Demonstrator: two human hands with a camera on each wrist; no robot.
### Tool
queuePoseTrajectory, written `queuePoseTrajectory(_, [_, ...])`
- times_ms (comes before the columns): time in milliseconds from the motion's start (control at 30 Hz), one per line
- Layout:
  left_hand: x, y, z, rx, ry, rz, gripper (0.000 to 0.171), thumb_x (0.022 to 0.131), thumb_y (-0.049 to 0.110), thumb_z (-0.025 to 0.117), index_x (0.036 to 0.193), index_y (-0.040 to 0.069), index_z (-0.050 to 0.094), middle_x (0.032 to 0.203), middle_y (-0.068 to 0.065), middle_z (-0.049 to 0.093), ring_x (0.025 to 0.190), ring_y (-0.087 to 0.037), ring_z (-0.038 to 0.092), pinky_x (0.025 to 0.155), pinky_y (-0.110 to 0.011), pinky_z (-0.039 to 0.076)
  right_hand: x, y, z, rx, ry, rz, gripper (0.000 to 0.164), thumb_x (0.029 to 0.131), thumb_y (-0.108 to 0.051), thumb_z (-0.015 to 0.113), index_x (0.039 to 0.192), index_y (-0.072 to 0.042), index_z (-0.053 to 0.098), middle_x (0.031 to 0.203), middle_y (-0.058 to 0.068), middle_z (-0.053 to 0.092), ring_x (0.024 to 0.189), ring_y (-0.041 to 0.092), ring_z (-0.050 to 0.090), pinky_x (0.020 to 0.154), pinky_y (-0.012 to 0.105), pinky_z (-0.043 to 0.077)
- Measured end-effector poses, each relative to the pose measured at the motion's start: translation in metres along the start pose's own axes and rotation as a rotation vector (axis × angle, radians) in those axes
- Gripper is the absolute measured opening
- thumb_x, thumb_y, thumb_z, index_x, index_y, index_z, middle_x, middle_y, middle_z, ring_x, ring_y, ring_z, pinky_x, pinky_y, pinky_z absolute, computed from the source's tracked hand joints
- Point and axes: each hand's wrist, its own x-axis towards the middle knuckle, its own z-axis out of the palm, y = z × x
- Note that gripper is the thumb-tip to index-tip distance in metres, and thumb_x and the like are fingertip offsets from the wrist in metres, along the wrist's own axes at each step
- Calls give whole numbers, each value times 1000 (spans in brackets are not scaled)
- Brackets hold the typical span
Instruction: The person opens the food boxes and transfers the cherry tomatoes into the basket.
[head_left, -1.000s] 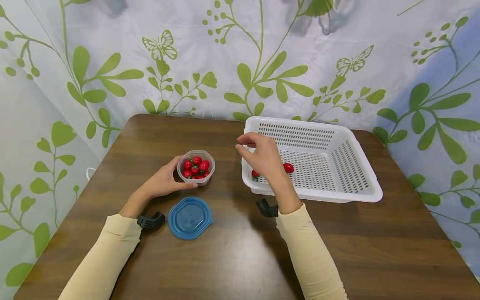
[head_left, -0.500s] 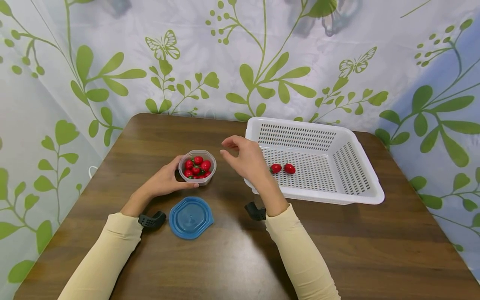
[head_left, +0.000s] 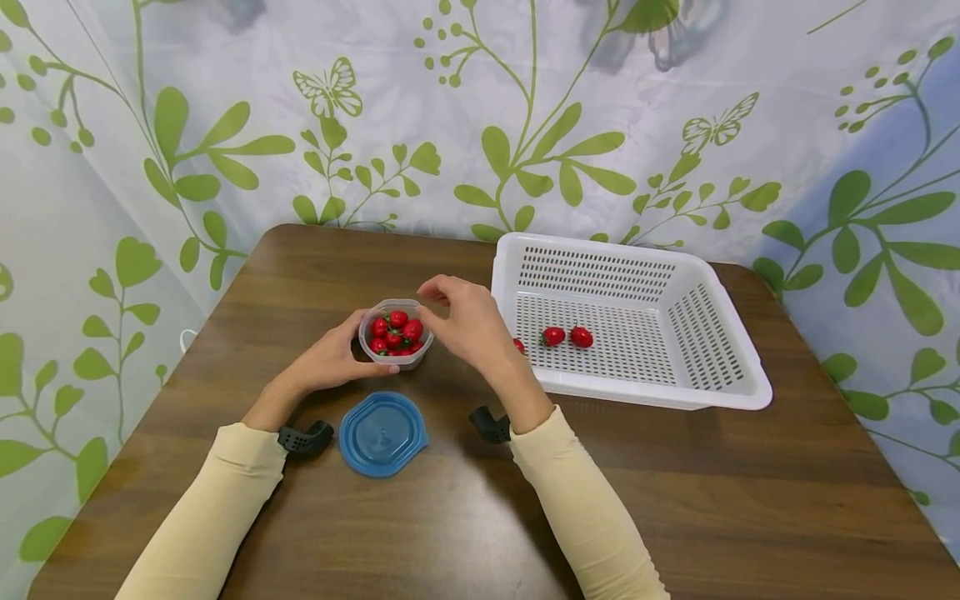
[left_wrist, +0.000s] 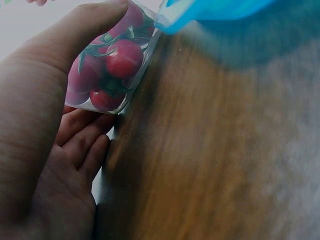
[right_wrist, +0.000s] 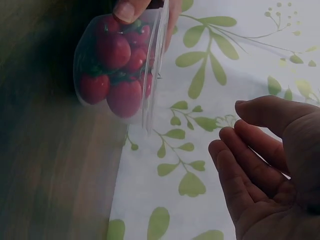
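Note:
My left hand (head_left: 324, 364) holds a clear plastic tub (head_left: 407, 362) of red cherry tomatoes (head_left: 397, 319), thumb on the near side and fingers round the far side. In the left wrist view the tomatoes (left_wrist: 123, 59) show green stems through the wall. My right hand (head_left: 471, 323) hovers at the tub's right rim, fingertips close over it. Thumb and fingers of this hand (right_wrist: 267, 160) stand apart in the right wrist view, with nothing between them. Left of the basket's middle lie a few more tomatoes (head_left: 581, 337), one partly hidden by the right hand.
A white slotted basket (head_left: 652, 392) stands at the back right of the wooden table (head_left: 465, 517). The blue lid (head_left: 382, 433) lies flat just in front of the tub. A leaf-patterned cloth (head_left: 420, 108) hangs behind the table.
From over the basket's left side, my right hand has moved left to the tub, uncovering the tomatoes in the basket. The left hand and tub stay in place.

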Motion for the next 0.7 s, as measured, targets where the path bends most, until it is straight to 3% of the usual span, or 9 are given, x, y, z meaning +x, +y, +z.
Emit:
queuePoseTrajectory(400, [-1, 2, -2, -15, -10, 3, 93, 83, 39, 87, 153, 9, 34, 148, -14, 51, 133, -34, 54, 112, -58, 43, 6, -9, 17, -56, -71, -18, 29, 97, -24, 73, 122, -10, 71, 120, 7, 73, 108, 26, 68, 96, 38, 56])
queuePoseTrajectory(700, [0, -1, -1, -14, -20, 3, 93, 84, 39, 86, 154, 8, 33, 148, -15, 52, 131, -34, 55, 111, -58, 44, 9, -7, 33, -163, -118, -13, 28, 96, -24, 74, 121, -10, 71, 116, 7, 74, 98, 19, 68, 88, 32, 59])
